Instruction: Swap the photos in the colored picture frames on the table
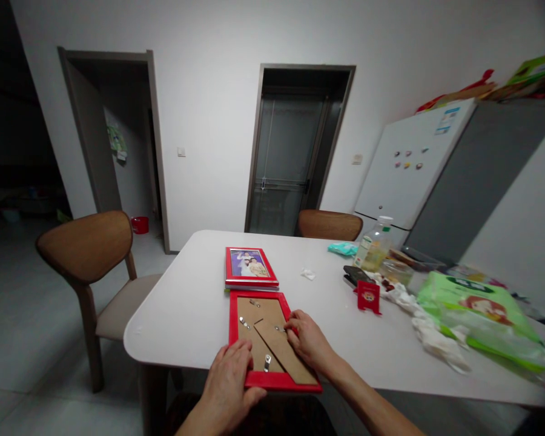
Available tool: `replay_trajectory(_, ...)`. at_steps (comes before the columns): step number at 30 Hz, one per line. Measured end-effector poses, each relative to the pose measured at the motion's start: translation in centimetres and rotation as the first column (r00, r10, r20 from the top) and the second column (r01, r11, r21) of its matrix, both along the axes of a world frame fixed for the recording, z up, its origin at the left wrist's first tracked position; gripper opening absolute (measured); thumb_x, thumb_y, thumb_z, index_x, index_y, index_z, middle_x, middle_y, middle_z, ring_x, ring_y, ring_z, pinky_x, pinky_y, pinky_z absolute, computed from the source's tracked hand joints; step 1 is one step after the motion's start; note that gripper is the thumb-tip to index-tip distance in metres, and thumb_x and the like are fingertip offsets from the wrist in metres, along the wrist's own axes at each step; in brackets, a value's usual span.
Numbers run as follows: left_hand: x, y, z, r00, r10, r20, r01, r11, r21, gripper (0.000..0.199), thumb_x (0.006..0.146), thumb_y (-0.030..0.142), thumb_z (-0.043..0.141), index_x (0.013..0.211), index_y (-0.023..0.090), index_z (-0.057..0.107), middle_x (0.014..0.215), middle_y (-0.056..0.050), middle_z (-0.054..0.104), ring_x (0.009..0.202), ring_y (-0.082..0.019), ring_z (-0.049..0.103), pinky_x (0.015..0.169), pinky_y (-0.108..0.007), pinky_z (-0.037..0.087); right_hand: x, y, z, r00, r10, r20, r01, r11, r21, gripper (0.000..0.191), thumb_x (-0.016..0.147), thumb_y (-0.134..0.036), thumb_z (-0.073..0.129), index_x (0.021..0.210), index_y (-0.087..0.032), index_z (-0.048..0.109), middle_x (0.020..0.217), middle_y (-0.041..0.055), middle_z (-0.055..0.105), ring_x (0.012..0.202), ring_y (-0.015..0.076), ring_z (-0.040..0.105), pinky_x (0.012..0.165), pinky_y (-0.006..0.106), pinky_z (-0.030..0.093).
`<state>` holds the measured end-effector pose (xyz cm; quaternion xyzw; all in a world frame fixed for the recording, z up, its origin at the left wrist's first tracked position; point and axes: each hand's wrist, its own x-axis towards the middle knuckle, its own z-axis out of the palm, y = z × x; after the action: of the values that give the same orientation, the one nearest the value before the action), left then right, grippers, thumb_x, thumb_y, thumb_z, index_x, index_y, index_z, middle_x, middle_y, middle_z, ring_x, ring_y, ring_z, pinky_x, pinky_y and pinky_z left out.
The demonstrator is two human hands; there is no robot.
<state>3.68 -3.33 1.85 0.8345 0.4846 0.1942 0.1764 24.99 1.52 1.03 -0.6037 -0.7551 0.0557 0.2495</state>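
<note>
A red picture frame (279, 379) lies face down at the table's front edge, its brown backing board (247, 309) and slanted stand leg (281, 351) showing. Several small metal clips hold that back, one of them at the lower edge (267, 363). My left hand (227, 378) grips the frame's lower left corner, fingers on top and thumb along the near edge. With curled fingers, my right hand (311, 339) holds the right edge, fingertips at the clip there. Just beyond lies a second red frame (229, 266), face up with a photo (251, 264) of people.
On the white table (186, 303) are a crumpled tissue (307, 274), a dark phone-like object (356, 275), a red card stand (368, 297), a bottle (373, 245), a glass jar (396, 272) and a green tissue pack (481, 309). Wooden chairs (88, 245) stand left and behind.
</note>
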Motion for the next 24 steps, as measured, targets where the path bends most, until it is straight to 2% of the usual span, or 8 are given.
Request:
replay_trajectory(2,0.0,0.0,-0.1,1.000,-0.001,0.009,0.001,1.000,0.008,0.056,0.061,0.029,0.061,0.113,0.013,0.049,0.122,-0.010,0.048,0.114,-0.024,0.039,0.099,-0.040,0.027,-0.6,-1.0,0.2,0.999,0.026,-0.030,-0.024,0.998,0.056,0.025,0.074,-0.015,0.039,0.082,-0.014,0.063,0.088,0.0090,0.053,0.085,0.0178,0.047,0.079,0.030,0.037)
replay_trajectory(4,0.0,0.1,-0.2,1.000,-0.003,0.020,0.003,1.000,0.019,0.053,0.060,0.028,0.062,0.110,0.014,0.051,0.121,-0.010,0.049,0.114,-0.024,0.040,0.098,-0.039,0.027,-1.5,-2.3,0.5,0.992,0.122,-0.038,-0.119,0.989,0.085,0.025,0.076,-0.017,0.040,0.087,-0.018,0.062,0.095,0.0088,0.052,0.090,0.0184,0.045,0.080,0.032,0.036)
replay_trajectory(7,0.0,0.1,-0.4,1.000,0.003,0.027,-0.004,1.000,0.027,0.050,0.060,0.027,0.062,0.108,0.014,0.052,0.120,-0.010,0.050,0.113,-0.024,0.041,0.097,-0.039,0.029,-3.0,-4.2,1.2,0.950,0.312,0.010,-0.312,0.950,0.030,0.022,0.076,-0.018,0.042,0.080,-0.023,0.063,0.092,0.0052,0.053,0.087,0.0171,0.045,0.078,0.032,0.036)
replay_trajectory(9,0.1,0.1,-0.4,1.000,0.008,0.030,-0.009,1.000,0.024,0.049,0.060,0.028,0.062,0.107,0.013,0.053,0.118,-0.010,0.051,0.112,-0.025,0.041,0.097,-0.038,0.030,-3.7,-5.2,1.8,0.928,0.369,0.046,-0.369,0.929,-0.003,0.021,0.077,-0.019,0.043,0.077,-0.023,0.063,0.088,0.0031,0.054,0.086,0.0163,0.044,0.078,0.032,0.034)
replay_trajectory(12,0.1,0.2,-0.5,0.999,0.004,0.038,-0.005,1.000,0.024,0.047,0.060,0.029,0.062,0.105,0.015,0.054,0.116,-0.010,0.052,0.112,-0.025,0.042,0.097,-0.038,0.030,-4.0,-6.1,2.4,0.917,0.389,0.087,-0.388,0.921,-0.022,0.019,0.079,-0.021,0.042,0.080,-0.023,0.061,0.088,0.0024,0.054,0.086,0.0165,0.042,0.078,0.032,0.033)
replay_trajectory(15,0.1,0.2,-0.6,0.999,0.005,0.048,-0.006,1.000,0.026,0.048,0.060,0.029,0.062,0.105,0.015,0.053,0.116,-0.009,0.053,0.111,-0.025,0.042,0.096,-0.038,0.031,-3.7,-6.2,2.4,0.912,0.395,0.113,-0.394,0.918,-0.032,0.018,0.079,-0.024,0.043,0.084,-0.023,0.060,0.091,0.0028,0.055,0.087,0.0175,0.041,0.077,0.032,0.033)
replay_trajectory(19,0.0,0.1,-0.7,0.999,0.006,0.048,-0.007,1.000,0.027,0.050,0.060,0.025,0.062,0.107,0.015,0.052,0.114,-0.009,0.054,0.112,-0.023,0.041,0.096,-0.037,0.031,-3.7,-4.8,1.2,0.940,0.331,0.087,-0.326,0.943,-0.063,0.021,0.080,-0.026,0.043,0.079,-0.024,0.064,0.084,0.0024,0.056,0.083,0.0164,0.044,0.073,0.030,0.033)
replay_trajectory(24,-0.1,0.1,-0.7,1.000,0.020,0.017,-0.020,1.000,-0.002,0.051,0.060,0.027,0.062,0.109,0.016,0.051,0.121,-0.009,0.049,0.114,-0.023,0.039,0.098,-0.037,0.028,-4.6,-2.5,-0.3,0.967,0.244,0.067,-0.241,0.969,-0.055,0.015,0.075,-0.024,0.051,0.072,-0.024,0.065,0.073,0.0011,0.057,0.076,0.0151,0.046,0.069,0.028,0.033)
